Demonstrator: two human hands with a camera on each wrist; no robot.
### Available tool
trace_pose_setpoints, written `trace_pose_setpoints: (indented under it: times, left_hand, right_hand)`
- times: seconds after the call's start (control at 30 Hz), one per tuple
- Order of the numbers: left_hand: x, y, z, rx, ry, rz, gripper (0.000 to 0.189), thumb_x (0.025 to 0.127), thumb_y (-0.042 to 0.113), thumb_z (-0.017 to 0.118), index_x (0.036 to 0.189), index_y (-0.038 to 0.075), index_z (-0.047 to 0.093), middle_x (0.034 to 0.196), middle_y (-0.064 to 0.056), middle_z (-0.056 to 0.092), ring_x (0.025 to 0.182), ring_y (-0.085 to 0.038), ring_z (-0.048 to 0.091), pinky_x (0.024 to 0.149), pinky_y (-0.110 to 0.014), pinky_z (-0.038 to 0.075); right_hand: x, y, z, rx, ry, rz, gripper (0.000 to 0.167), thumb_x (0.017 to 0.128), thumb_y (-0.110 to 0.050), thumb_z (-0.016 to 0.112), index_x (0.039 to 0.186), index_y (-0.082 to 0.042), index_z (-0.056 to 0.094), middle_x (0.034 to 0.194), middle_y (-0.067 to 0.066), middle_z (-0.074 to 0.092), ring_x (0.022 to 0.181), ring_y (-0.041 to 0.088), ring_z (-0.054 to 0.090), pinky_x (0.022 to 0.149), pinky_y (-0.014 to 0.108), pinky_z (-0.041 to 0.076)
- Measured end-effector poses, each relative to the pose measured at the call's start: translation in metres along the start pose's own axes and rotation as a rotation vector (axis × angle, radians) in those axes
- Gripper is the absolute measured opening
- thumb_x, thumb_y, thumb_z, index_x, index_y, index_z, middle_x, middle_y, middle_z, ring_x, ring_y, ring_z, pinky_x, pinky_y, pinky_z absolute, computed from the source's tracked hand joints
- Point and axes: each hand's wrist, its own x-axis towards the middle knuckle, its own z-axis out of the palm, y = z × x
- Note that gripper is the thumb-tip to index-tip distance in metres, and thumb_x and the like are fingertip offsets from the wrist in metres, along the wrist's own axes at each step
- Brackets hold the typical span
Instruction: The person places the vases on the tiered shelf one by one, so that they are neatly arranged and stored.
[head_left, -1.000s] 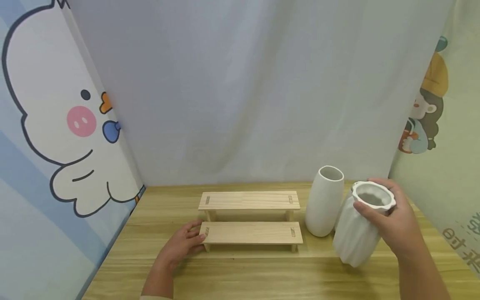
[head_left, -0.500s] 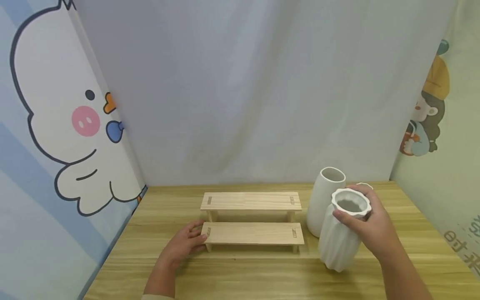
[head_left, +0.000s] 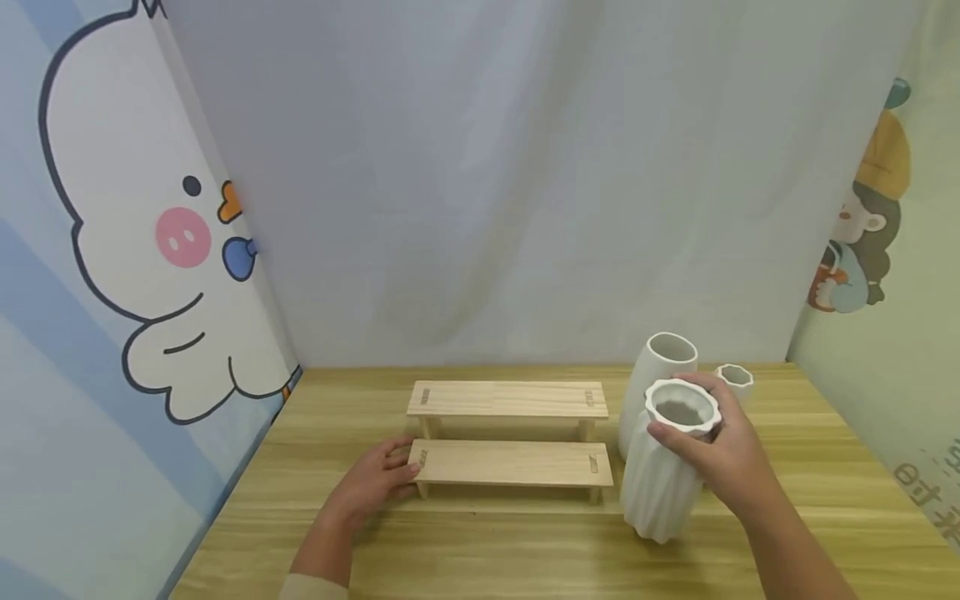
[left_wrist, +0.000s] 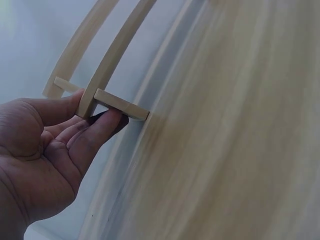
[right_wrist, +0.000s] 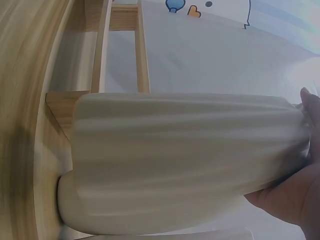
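Note:
My right hand point(head_left: 723, 454) grips a white fluted vase point(head_left: 663, 483) with a scalloped rim, thumb and fingers around its neck. The vase is upright with a slight tilt, to the right of the lower step of a two-tier wooden stand point(head_left: 510, 463). In the right wrist view the fluted vase point(right_wrist: 190, 145) lies across the picture, its base apart from the tabletop. My left hand point(head_left: 375, 479) holds the left end of the lower step. In the left wrist view the thumb and fingers of this hand point(left_wrist: 60, 140) pinch the board end point(left_wrist: 89, 102) beside its leg.
A smooth white vase point(head_left: 639, 392) stands behind the held one, partly hidden by it. Another white vase point(head_left: 735, 377) with an angular rim shows behind my right hand. The wood-grain table point(head_left: 525, 558) ends at a grey-white curtain point(head_left: 480, 208); printed panels flank both sides.
My right hand has carried the fluted vase left toward the stand, uncovering the rim of the vase behind. My left hand has stayed at the stand's end. The head view has shifted slightly.

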Motion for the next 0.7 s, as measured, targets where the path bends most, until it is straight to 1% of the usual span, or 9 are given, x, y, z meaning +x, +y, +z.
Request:
trace_pose_setpoints:
  times: [0.13, 0.37, 0.53, 0.6, 0.7]
  left_hand:
    - [-0.001, 0.0, 0.001, 0.022, -0.002, 0.011, 0.066, 0.097, 0.012, 0.061, 0.151, -0.003, 0.026, 0.146, -0.035, 0.038, 0.121, -0.041, 0.058, 0.095, -0.043, 0.056]
    - [-0.002, 0.0, 0.0, 0.045, 0.007, 0.012, 0.064, 0.098, 0.011, 0.06, 0.151, -0.002, 0.028, 0.146, -0.033, 0.04, 0.123, -0.04, 0.057, 0.094, -0.042, 0.056]
    - [-0.001, 0.0, 0.0, 0.044, -0.006, 0.023, 0.065, 0.098, 0.011, 0.06, 0.152, -0.003, 0.026, 0.146, -0.034, 0.04, 0.124, -0.041, 0.056, 0.095, -0.043, 0.055]
    - [-0.001, 0.0, -0.001, 0.049, -0.004, 0.022, 0.065, 0.098, 0.012, 0.06, 0.152, -0.002, 0.026, 0.146, -0.033, 0.04, 0.124, -0.041, 0.056, 0.095, -0.043, 0.055]
    - [-0.002, 0.0, -0.002, 0.054, 0.003, 0.016, 0.065, 0.098, 0.011, 0.06, 0.152, -0.002, 0.026, 0.147, -0.032, 0.041, 0.124, -0.04, 0.056, 0.095, -0.043, 0.056]
  right_hand:
    - [0.0, -0.002, 0.004, 0.002, -0.01, 0.011, 0.061, 0.087, -0.005, 0.074, 0.137, -0.015, 0.042, 0.11, -0.004, 0.059, 0.092, 0.006, 0.064, 0.072, 0.025, 0.058]
    - [0.004, -0.007, 0.013, -0.02, -0.047, 0.019, 0.064, 0.086, -0.009, 0.075, 0.139, -0.016, 0.04, 0.11, -0.003, 0.058, 0.091, 0.007, 0.064, 0.072, 0.027, 0.058]
    - [0.007, -0.012, 0.015, -0.072, -0.062, 0.001, 0.066, 0.086, -0.011, 0.076, 0.141, -0.015, 0.039, 0.11, -0.001, 0.058, 0.09, 0.007, 0.063, 0.071, 0.026, 0.058]
    - [0.009, -0.014, 0.016, -0.095, -0.066, -0.007, 0.066, 0.086, -0.013, 0.076, 0.141, -0.016, 0.04, 0.11, -0.001, 0.058, 0.09, 0.007, 0.063, 0.072, 0.026, 0.058]
    - [0.012, -0.018, 0.017, -0.1, -0.08, -0.012, 0.066, 0.086, -0.014, 0.076, 0.142, -0.016, 0.04, 0.111, -0.001, 0.058, 0.091, 0.007, 0.063, 0.072, 0.025, 0.057]
